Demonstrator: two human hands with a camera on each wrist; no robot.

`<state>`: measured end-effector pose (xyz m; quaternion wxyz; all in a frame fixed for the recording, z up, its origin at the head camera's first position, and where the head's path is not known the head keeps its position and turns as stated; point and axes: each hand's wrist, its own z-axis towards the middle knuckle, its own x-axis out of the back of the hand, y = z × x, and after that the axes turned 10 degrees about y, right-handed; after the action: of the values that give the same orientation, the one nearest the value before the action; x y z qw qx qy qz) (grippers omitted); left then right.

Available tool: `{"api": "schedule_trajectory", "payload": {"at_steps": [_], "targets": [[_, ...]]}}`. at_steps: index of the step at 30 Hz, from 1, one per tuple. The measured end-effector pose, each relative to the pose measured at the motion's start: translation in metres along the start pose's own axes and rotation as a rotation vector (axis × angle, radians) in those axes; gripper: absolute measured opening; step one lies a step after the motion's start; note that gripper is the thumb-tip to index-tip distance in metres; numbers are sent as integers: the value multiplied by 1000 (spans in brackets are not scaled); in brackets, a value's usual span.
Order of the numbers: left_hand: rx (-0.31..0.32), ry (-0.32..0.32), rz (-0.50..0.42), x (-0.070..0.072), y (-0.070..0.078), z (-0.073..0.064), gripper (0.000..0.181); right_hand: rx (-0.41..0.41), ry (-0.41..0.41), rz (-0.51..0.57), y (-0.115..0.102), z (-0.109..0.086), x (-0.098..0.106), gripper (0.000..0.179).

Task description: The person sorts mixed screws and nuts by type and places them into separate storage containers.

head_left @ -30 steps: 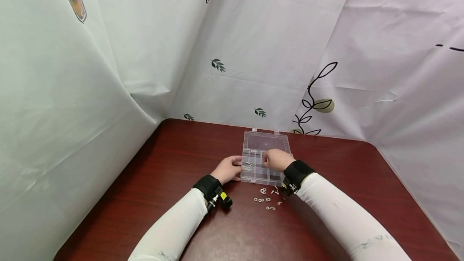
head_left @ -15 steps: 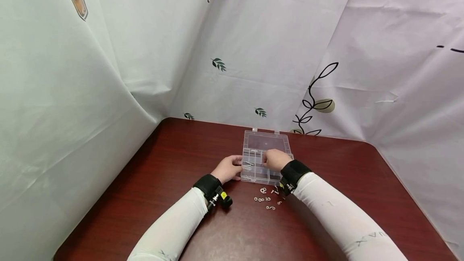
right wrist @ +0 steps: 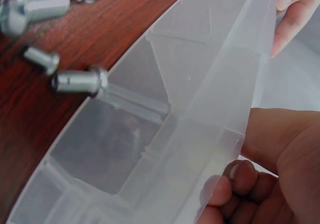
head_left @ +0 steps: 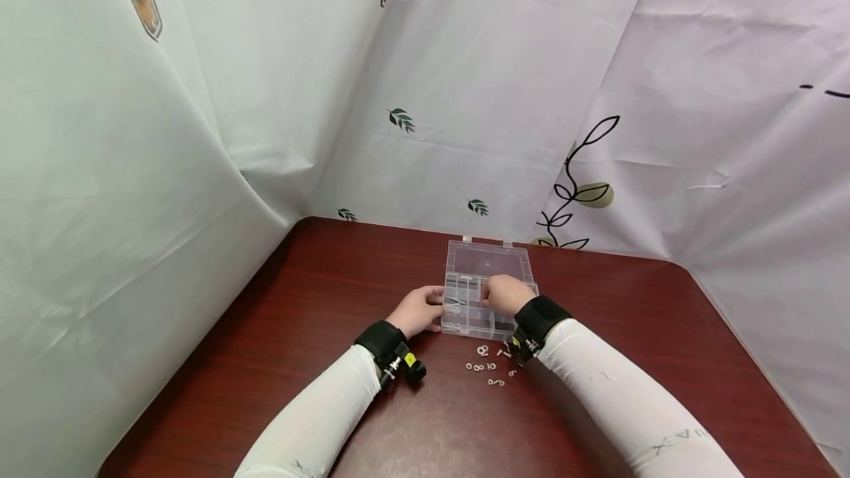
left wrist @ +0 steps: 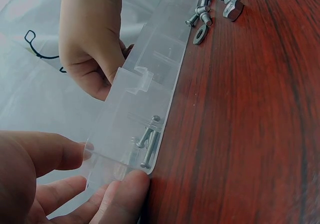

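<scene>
A clear plastic compartment box (head_left: 474, 332) lies on the table with its lid (head_left: 489, 260) raised toward the back. My left hand (head_left: 416, 310) holds the box's left end, thumb at the upper edge and fingers along the side. Several screws (left wrist: 150, 140) show through the wall near those fingers. My right hand (head_left: 508, 294) is over the inner compartments, its fingers curled and pointing down into them. In the right wrist view the box wall partly covers the fingertips (right wrist: 218, 189), so whatever might be between them is hidden.
Loose hardware lies on the dark red table (head_left: 345, 279) in front of the box: washers (left wrist: 200, 34), nuts (left wrist: 233, 9) and bolts (right wrist: 77, 81). White printed cloth (head_left: 425, 168) hangs behind the table and along its sides.
Since the first frame my right wrist and forearm have shifted slightly left, while the right fingers stay over the compartments. The left hand and the box have stayed put.
</scene>
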<state>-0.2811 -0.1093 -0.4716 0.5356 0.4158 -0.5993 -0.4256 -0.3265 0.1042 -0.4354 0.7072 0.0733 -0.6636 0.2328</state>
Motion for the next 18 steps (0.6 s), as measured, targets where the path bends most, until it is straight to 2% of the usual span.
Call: {"api": "schedule_trajectory", "payload": {"at_steps": [4,9,18], "targets": [[4,4,-1,0,1,-2,48,-3,0,9,-2,-5,2,9],[0,6,-6,0,2,-5,48,31,36,21,0,-12,1,11],[-7,6,-7,-1,1,-2,48,78,190,77,6,-33,7,10]]}}
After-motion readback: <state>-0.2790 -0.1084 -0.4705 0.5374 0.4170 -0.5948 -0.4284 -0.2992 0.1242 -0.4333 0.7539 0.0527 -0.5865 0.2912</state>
